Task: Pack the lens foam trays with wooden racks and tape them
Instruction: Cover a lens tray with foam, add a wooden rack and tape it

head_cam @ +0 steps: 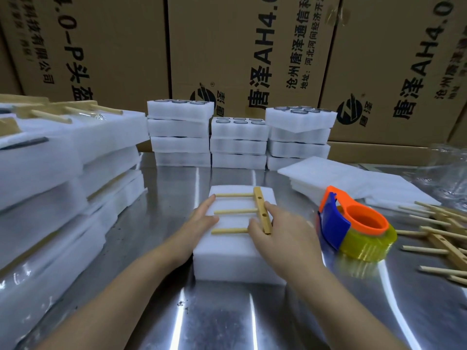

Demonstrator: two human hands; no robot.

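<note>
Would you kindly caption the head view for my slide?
Left hand steadies foam stack; right hand holds wooden rack on it, tape dispenser beside.

Three rear tray stacks (238,142); one tape dispenser (353,227); one mid-table wooden rack (261,210).
</note>
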